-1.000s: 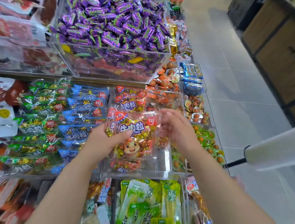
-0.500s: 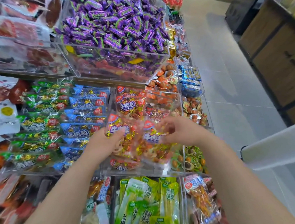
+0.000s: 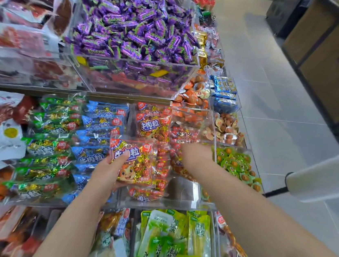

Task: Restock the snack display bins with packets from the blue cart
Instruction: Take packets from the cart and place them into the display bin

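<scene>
What the left hand [image 3: 106,171] holds: a red packet [image 3: 133,162], thumb pressed on front.
Right hand [image 3: 195,156]: in the clear bin [image 3: 176,203]; fingers too blurred to tell.

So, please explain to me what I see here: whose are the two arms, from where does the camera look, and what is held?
There is no machine here: the arms belong to a person, and the camera sits on that person's head, looking forward and down. The left hand grips a red packet with a cartoon face, thumb on its front, over a clear bin of similar packets. The right hand reaches into that bin; it is blurred, so I cannot tell whether it holds anything. Beside lie green packets and blue packets, with purple candies piled higher up.
</scene>
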